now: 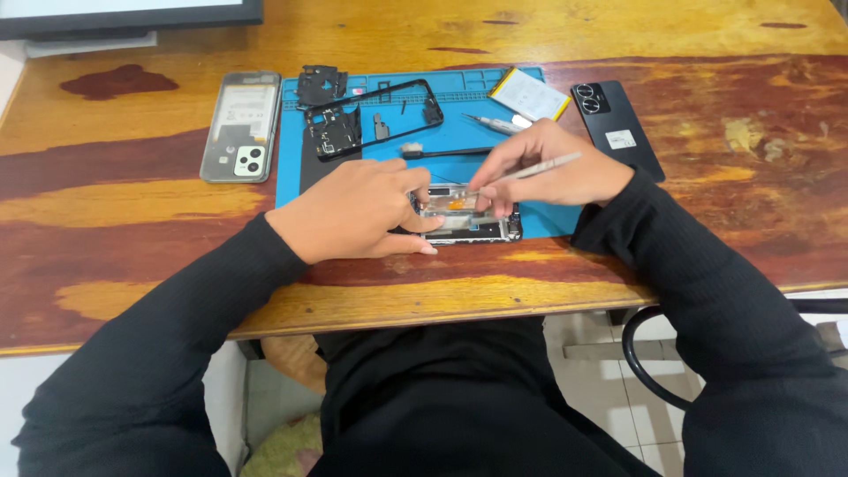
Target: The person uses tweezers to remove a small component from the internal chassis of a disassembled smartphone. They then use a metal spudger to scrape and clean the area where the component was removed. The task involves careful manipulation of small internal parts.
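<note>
Pressing down on an opened phone body [468,221], the left hand [358,212] lies flat at the near edge of the blue work mat [459,115], its fingers [415,181] stretched out and touching the frame, not closed around it. The right hand [552,168] comes from the other side; its fingers are pinched together on a thin light-coloured tool [539,168], and the fingertips rest on the phone body. Where the tool's tip sits I cannot tell.

On the mat behind the hands lie a black frame [375,115], some small black parts [322,86], a black brush [446,152] and tweezers [495,124]. A flat battery [530,94] rests at the mat's far right corner. On the wooden counter [132,203], a silver back cover [241,125] lies left of the mat and a black back cover [616,128] right of it.
</note>
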